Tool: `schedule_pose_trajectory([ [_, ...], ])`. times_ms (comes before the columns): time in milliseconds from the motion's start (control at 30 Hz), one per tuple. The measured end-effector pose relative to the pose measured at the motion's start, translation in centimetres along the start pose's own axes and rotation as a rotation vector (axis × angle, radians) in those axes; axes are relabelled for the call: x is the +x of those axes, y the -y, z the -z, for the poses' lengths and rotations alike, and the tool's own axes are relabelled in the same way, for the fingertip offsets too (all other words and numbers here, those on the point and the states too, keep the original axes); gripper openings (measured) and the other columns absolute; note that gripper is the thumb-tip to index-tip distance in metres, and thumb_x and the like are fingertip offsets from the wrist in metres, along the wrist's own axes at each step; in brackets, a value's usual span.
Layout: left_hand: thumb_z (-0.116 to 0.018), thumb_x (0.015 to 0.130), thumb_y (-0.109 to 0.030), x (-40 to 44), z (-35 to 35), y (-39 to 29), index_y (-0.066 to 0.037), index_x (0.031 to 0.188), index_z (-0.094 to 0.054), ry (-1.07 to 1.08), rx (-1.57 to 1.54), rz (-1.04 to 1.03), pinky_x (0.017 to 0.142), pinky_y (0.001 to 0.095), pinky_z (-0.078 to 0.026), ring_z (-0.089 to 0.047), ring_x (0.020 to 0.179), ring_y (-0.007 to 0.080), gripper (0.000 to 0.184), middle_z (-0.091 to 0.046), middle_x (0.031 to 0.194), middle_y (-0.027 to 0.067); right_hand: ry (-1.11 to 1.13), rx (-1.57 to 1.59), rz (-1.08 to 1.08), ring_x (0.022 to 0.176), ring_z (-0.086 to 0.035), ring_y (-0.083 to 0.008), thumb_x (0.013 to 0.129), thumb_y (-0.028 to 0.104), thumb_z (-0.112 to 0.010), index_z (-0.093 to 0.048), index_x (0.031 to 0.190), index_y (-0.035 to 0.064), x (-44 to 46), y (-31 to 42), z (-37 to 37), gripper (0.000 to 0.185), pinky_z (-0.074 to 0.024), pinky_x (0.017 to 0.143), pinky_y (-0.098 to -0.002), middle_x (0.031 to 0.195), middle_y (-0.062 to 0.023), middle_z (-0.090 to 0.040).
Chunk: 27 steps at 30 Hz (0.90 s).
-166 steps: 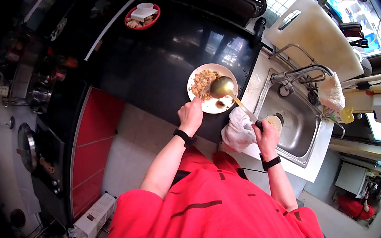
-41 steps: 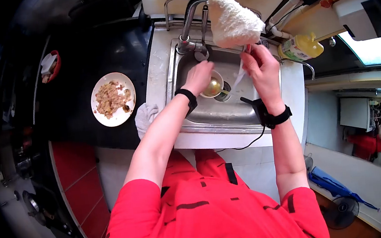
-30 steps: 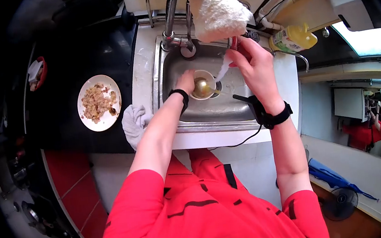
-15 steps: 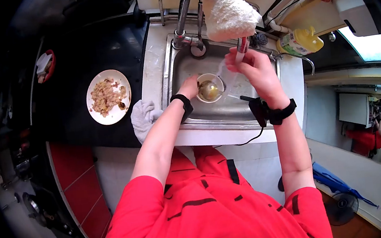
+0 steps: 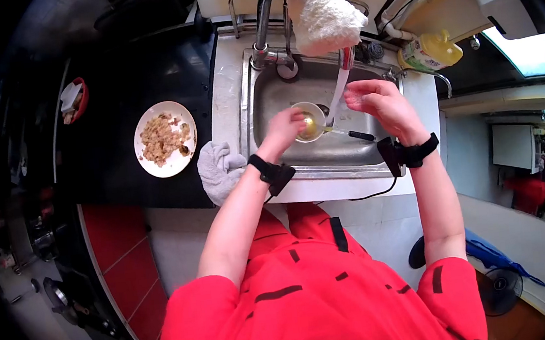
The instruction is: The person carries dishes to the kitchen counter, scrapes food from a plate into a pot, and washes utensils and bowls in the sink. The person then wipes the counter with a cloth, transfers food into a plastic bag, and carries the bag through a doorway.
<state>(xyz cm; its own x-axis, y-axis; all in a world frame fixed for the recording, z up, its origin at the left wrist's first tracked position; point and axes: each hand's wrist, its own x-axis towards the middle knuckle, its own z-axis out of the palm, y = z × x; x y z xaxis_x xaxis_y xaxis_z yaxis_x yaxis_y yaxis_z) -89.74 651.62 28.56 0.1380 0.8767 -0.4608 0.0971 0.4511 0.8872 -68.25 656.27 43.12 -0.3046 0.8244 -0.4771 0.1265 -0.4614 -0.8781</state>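
Note:
My left hand (image 5: pixel 287 129) is closed on the rim of a small white bowl (image 5: pixel 317 110) inside the sink, and the bowl tilts slightly with yellowish liquid in it. A stream of water (image 5: pixel 338 91) runs down from the faucet beside the bowl. To the right of that stream, my right hand (image 5: pixel 381 104) hovers with loosely bent fingers and holds nothing. Between the hands, a thin utensil with a black handle (image 5: pixel 361 136) lies across the sink; its kind is not clear. The stainless steel sink (image 5: pixel 271 91) surrounds the bowl.
A plate (image 5: pixel 174 169) of chopped food stands on the black counter (image 5: pixel 114 159) at left. A grey cloth (image 5: pixel 220 172) lies by the sink's left edge. White fluffy material (image 5: pixel 323 17) hangs over the faucet (image 5: pixel 265 23). A yellow bottle (image 5: pixel 432 52) stands at the right.
My right hand has moved down and right, away from the faucet outlet, and the water now falls in a straighter stream. My left hand still holds the bowl, and the black handle shows more clearly.

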Motion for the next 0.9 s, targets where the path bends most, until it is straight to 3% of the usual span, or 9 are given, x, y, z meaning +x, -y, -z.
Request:
schedule_pose_trajectory([
  [67,-0.046,0.085,0.006,0.4,-1.1,-2.3,0.007,0.120,-0.050,0.026,-0.289,0.013,0.079,0.0268,-0.050,-0.062,0.091,0.0183,0.035,-0.060,0.108,0.0140,-0.011,0.016,0.003,0.094,-0.061,-0.0214,0.081,-0.006,-0.046,-0.048,0.115,-0.0141,0.1,-0.2,-0.4,0.036,-0.0478,0.089,-0.0309,0.107,-0.0176,-0.059],
  [167,-0.051,0.086,0.002,1.9,-3.2,-5.4,0.003,0.114,-0.054,0.266,-0.386,-0.062,0.081,0.0270,-0.050,-0.061,0.091,0.0173,0.029,-0.061,0.105,0.0098,0.035,0.087,0.016,0.090,-0.062,-0.0219,0.080,-0.006,-0.046,-0.051,0.113,-0.0130,0.1,0.0,-1.1,0.034,-0.0484,0.087,-0.0311,0.103,-0.0166,-0.061],
  [300,-0.054,0.087,-0.003,-1.1,-4.7,-8.7,0.000,0.106,-0.059,0.305,-0.468,-0.067,0.076,0.0296,-0.053,-0.062,0.086,0.0151,0.020,-0.061,0.095,0.0066,0.109,0.302,-0.022,0.092,-0.063,-0.0241,0.079,-0.011,-0.044,-0.051,0.110,-0.0125,-0.7,0.4,-2.4,0.032,-0.0490,0.087,-0.0309,0.100,-0.0165,-0.062],
  [433,-0.053,0.087,-0.005,-0.2,-2.1,-8.4,0.001,0.105,-0.059,0.120,-0.176,0.020,0.063,0.0305,-0.055,-0.064,0.079,0.0178,0.019,-0.063,0.092,0.0094,0.126,0.388,0.004,0.102,-0.059,-0.0264,0.080,-0.012,-0.042,-0.046,0.116,-0.0114,-0.5,0.8,-3.1,0.036,-0.0469,0.092,-0.0342,0.111,-0.0184,-0.057],
  [500,-0.055,0.080,0.000,0.5,-0.9,-7.3,-0.001,0.100,-0.060,-0.081,0.371,-0.388,0.068,0.0321,-0.054,-0.062,0.085,0.0231,0.021,-0.062,0.102,0.0102,0.114,0.418,0.021,0.107,-0.056,-0.0265,0.080,-0.011,-0.044,-0.044,0.119,-0.0110,-0.5,0.7,-3.2,0.038,-0.0445,0.095,-0.0348,0.118,-0.0185,-0.053],
  [533,-0.055,0.080,0.000,0.9,-0.5,-6.9,-0.001,0.100,-0.060,-0.105,0.368,-0.389,0.068,0.0321,-0.054,-0.062,0.085,0.0231,0.021,-0.062,0.102,0.0102,0.113,0.395,0.017,0.107,-0.056,-0.0259,0.080,-0.010,-0.046,-0.043,0.120,-0.0105,-0.7,0.7,-3.3,0.040,-0.0439,0.096,-0.0345,0.118,-0.0170,-0.053],
  [600,-0.059,0.070,-0.003,0.9,0.4,-6.9,-0.005,0.084,-0.061,-0.400,0.905,-0.850,0.074,0.0379,-0.050,-0.056,0.090,0.0293,0.014,-0.061,0.096,0.0035,0.058,0.311,-0.001,0.107,-0.056,-0.0252,0.080,-0.009,-0.046,-0.042,0.123,-0.0104,-1.4,0.2,-3.8,0.043,-0.0436,0.096,-0.0340,0.119,-0.0160,-0.053],
  [700,-0.059,0.070,-0.017,0.9,1.5,-6.8,-0.016,0.080,-0.067,-0.307,1.407,-0.653,0.069,0.0332,-0.044,-0.052,0.096,0.0200,0.012,-0.059,0.095,-0.0031,0.069,0.232,-0.007,0.106,-0.057,-0.0244,0.082,-0.007,-0.046,-0.043,0.123,-0.0106,-2.5,-1.0,-4.3,0.041,-0.0440,0.095,-0.0333,0.120,-0.0158,-0.053],
  [900,-0.060,0.075,-0.020,-1.3,2.2,-6.6,-0.016,0.081,-0.070,-0.380,1.404,-0.534,0.077,0.0384,-0.039,-0.049,0.096,0.0195,0.013,-0.058,0.097,-0.0032,0.048,0.204,-0.074,0.106,-0.056,-0.0253,0.084,-0.002,-0.046,-0.047,0.121,-0.0077,-4.4,-3.2,-4.8,0.037,-0.0466,0.092,-0.0356,0.120,-0.0158,-0.054],
])
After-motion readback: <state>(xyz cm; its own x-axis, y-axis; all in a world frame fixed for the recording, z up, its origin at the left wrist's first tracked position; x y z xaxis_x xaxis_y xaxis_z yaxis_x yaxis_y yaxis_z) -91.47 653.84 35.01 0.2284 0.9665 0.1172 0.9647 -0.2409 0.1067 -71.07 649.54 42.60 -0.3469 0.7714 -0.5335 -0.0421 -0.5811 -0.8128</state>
